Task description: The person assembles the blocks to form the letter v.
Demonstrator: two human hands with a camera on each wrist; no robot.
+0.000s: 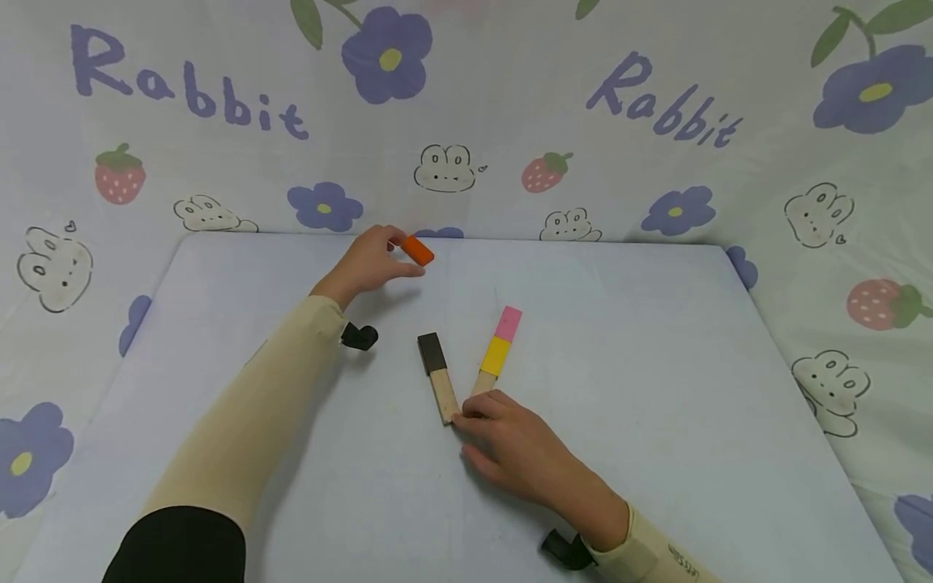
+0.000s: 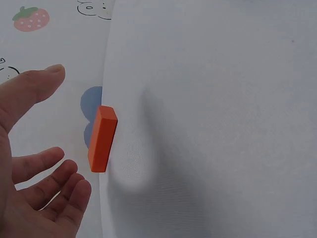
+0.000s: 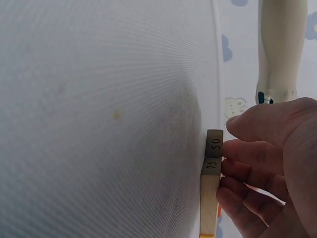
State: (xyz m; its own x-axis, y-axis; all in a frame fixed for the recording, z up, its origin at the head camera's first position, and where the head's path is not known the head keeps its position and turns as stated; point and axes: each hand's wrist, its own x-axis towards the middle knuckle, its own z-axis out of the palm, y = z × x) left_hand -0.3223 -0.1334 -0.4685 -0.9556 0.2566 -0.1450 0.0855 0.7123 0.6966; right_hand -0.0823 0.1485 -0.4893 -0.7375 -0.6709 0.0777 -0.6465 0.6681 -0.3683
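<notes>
In the head view, an orange block (image 1: 419, 250) lies near the table's far edge. My left hand (image 1: 368, 263) is beside it, thumb and fingers spread apart. The left wrist view shows a gap between the fingertips (image 2: 79, 193) and the orange block (image 2: 103, 140). Near the table's middle, blocks form a V: a black block (image 1: 432, 354) meets a plain wooden block (image 1: 443, 397) on one arm; pink (image 1: 508, 324), yellow (image 1: 496, 356) and wooden (image 1: 483, 382) pieces make the other. My right hand (image 1: 517, 445) touches the V's near point, covering part of it. Fingertips (image 3: 229, 166) rest against wooden ends (image 3: 212, 165) marked 50 and 75; the thumb stands off.
A white table (image 1: 656, 364) carries the blocks. Behind it hangs a cloth (image 1: 496, 97) printed with rabbits, flowers and strawberries. A small dark device (image 1: 359, 336) sits at the left wrist, another dark device (image 1: 567, 551) at the right wrist.
</notes>
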